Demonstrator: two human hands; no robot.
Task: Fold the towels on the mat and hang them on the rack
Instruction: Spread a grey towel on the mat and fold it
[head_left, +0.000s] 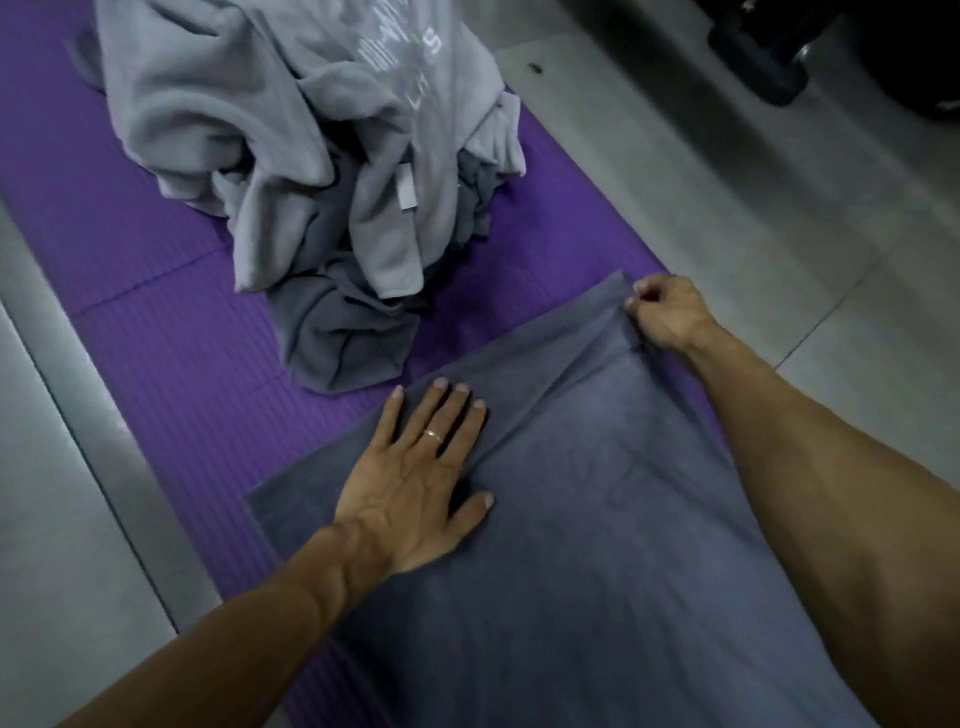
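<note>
Spread on the purple mat (156, 322), a dark grey towel (597, 519) lies nearest. Left hand (415, 478) presses it flat, fingers straight; right hand (665, 312) pinches its far corner. Unfolded towels (291, 156) sit beyond. Best to align edges before creasing.

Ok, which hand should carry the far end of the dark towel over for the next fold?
Probably the right hand: it already pinches the far corner of the dark grey towel. The left hand lies flat on the towel, fingers straight, better placed to hold it down on the purple mat.
</note>
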